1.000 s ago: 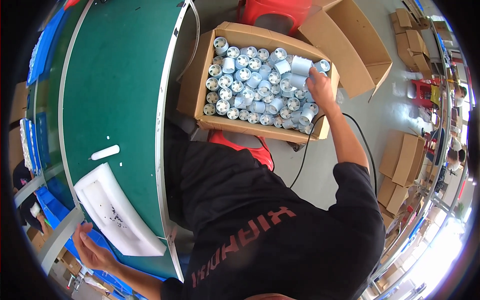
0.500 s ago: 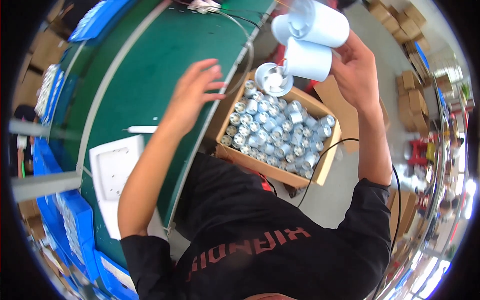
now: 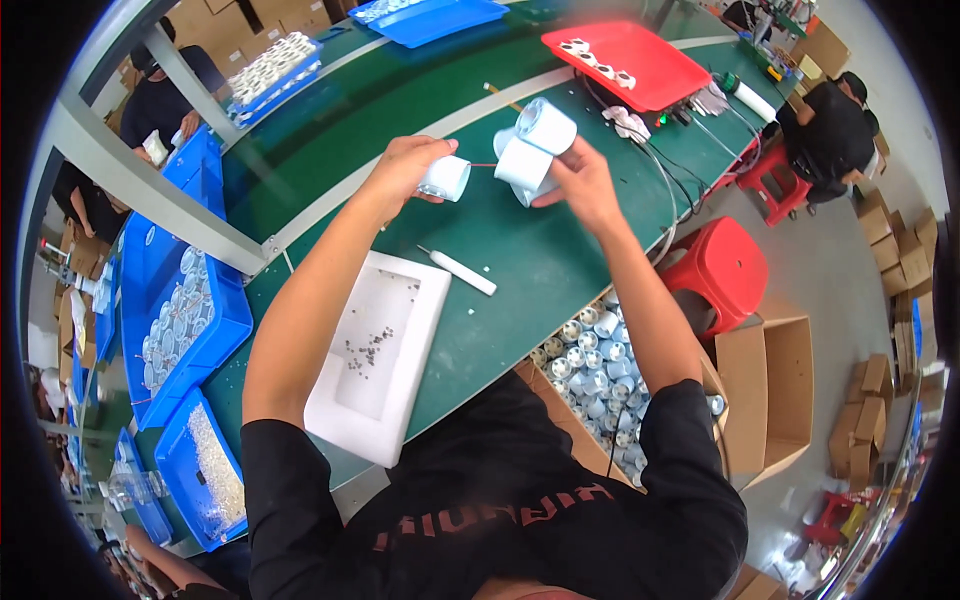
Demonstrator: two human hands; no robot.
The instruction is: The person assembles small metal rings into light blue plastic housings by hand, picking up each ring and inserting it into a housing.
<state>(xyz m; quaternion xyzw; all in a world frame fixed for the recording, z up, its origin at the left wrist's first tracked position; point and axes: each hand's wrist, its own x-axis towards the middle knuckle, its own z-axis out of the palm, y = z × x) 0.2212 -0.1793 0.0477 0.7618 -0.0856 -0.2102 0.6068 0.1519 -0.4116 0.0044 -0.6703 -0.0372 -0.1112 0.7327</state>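
Over the green bench my left hand [image 3: 408, 172] closes around a pale blue cylindrical fan housing [image 3: 447, 179]. A cluster of similar pale blue housings [image 3: 547, 126] is gripped in my right hand [image 3: 588, 188], just to the right. A thin red wire [image 3: 482, 165] runs between the left housing and the cluster. Below my hands lies a white pen-shaped screwdriver [image 3: 463, 271] on the bench. Beside it, a white foam tray [image 3: 422, 345] holds small dark pieces that look like screws. The fingertips of both hands are partly hidden by the housings.
A cardboard box [image 3: 560, 412] full of small pale blue fan parts stands below the bench edge, right of my lap. Blue bins [image 3: 235, 310] line the left, near a grey post. Beyond are a red tray [image 3: 660, 65], a red stool [image 3: 722, 270] and other people.
My view has turned toward the bench. The right hand has brought the housings from above the box to over the bench, and my formerly empty left hand now holds one housing.
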